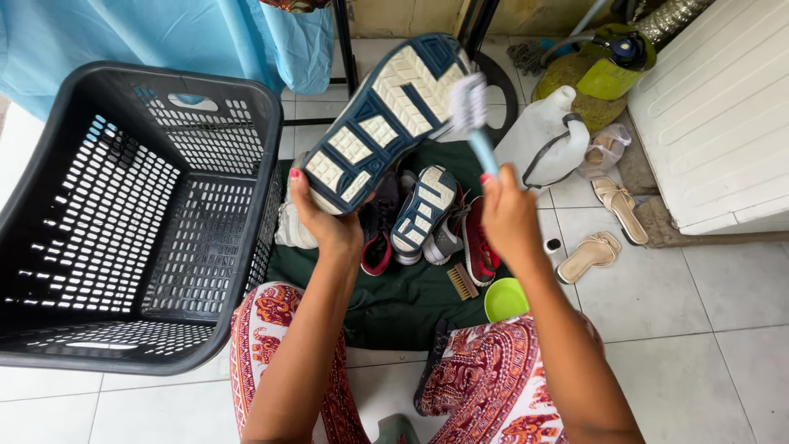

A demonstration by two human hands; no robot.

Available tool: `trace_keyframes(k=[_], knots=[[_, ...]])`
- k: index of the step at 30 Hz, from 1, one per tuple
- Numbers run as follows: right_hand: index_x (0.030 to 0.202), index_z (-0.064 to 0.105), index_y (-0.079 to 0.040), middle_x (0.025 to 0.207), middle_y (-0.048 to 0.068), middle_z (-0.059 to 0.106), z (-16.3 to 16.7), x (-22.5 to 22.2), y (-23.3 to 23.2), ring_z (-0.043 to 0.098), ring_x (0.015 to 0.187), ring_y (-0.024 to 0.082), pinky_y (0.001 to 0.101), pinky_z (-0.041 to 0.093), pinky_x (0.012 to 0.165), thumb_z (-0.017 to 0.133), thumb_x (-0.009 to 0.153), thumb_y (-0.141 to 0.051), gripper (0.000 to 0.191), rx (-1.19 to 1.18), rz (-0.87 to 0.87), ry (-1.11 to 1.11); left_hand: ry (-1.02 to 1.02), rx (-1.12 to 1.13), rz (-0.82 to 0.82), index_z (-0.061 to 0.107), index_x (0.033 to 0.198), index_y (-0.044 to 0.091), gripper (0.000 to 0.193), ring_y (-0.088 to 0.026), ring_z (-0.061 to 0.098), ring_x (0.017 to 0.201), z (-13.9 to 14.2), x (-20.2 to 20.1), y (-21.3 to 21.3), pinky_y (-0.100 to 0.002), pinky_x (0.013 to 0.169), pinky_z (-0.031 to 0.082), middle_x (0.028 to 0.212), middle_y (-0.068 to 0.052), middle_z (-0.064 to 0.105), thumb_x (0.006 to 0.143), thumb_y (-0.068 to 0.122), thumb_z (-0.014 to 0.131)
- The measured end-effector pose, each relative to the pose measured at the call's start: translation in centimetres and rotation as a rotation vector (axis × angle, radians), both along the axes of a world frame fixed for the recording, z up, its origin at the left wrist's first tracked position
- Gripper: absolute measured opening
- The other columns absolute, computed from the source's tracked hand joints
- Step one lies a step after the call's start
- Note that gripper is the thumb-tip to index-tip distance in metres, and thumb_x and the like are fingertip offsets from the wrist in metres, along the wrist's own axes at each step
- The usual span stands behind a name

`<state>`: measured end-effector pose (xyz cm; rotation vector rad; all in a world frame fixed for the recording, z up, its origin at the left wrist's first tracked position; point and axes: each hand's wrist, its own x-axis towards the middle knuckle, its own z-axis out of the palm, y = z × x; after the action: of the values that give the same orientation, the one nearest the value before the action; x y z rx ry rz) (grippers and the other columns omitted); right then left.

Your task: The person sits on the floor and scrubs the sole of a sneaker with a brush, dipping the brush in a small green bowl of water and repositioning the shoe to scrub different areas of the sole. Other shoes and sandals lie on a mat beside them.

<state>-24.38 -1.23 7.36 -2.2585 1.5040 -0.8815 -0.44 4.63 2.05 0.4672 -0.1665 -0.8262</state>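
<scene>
Shoe [386, 115], a navy trainer with cream tread blocks, is being held sole-up above a heap of other shoes, raised between the person's knees and the camera. The left hand [325, 218] is clamping its heel end, fingers wrapped round the lower edge and fully closed on it. At the toe end, the white bristle head of a light-blue toothbrush [475, 123] is pressing against the sole's rim; the right hand [508, 215] is closed round the handle near its lower end.

Judging from this, the scrubbing is going best if the bristles are working along the grooves between the tread blocks, with short strokes, while the left hand is bracing the shoe firmly so it is not rocking away under pressure. A grip closer to the bristles would likely be giving more force.

Both forearms are reaching forward from the lap, elbows bent, left wrist tilting the sole toward the face, right wrist cocked upward.

Below, the shoe pile [423, 222] is lying on a dark green cloth [394, 300] with a small wooden brush [462, 282] and a green bowl [504, 298]. A black laundry basket [123, 222] is standing to the left, a white jug [542, 136] and tan sandals [604, 230] to the right.
</scene>
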Motion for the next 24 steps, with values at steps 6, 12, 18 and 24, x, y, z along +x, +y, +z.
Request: trace_keyframes(k=[6,12,18,24], knots=[[0.102,0.052,-0.005,0.063,0.024,0.063,-0.9,2.5,5.1,0.066,0.062,0.047,0.0555,0.047,0.048,0.057,0.101,-0.021,0.017,0.013,0.289,0.034,0.003,0.041,-0.020,0.062,0.123,0.007,0.060,-0.025,0.075,0.085,-1.0,2.3,0.6,-0.040,0.056,0.060,0.106,-0.012,0.074,0.099,0.059,0.049],[0.101,0.055,-0.005,0.065,0.024,0.063,0.8,-2.3,-3.3,0.064,0.064,0.048,0.0567,0.045,0.054,0.053,0.110,-0.019,0.017,-0.086,-0.091,0.103,-0.008,-0.071,-0.096,0.056,0.128,0.008,0.041,-0.022,0.073,0.105,-4.5,1.3,-0.9,-0.039,0.087,0.063,0.119,-0.008,0.069,0.107,0.043,0.056],[0.101,0.053,-0.004,0.064,0.024,0.063,-2.7,1.7,2.3,0.067,0.062,0.045,0.0553,0.046,0.049,0.051,0.103,-0.020,0.016,0.093,0.157,0.005,-0.045,0.038,-0.062,0.062,0.121,0.008,0.049,-0.023,0.074,0.087,-3.7,0.8,-1.1,-0.038,0.065,0.062,0.108,-0.009,0.073,0.100,0.051,0.052],[0.101,0.055,-0.005,0.065,0.024,0.063,-1.6,0.3,0.1,0.066,0.062,0.047,0.0550,0.047,0.051,0.053,0.104,-0.021,0.017,-0.100,0.084,0.178,-0.027,0.056,-0.103,0.062,0.118,0.008,0.050,-0.022,0.074,0.084,-2.4,0.3,-0.8,-0.039,0.059,0.062,0.102,-0.008,0.073,0.098,0.052,0.049]])
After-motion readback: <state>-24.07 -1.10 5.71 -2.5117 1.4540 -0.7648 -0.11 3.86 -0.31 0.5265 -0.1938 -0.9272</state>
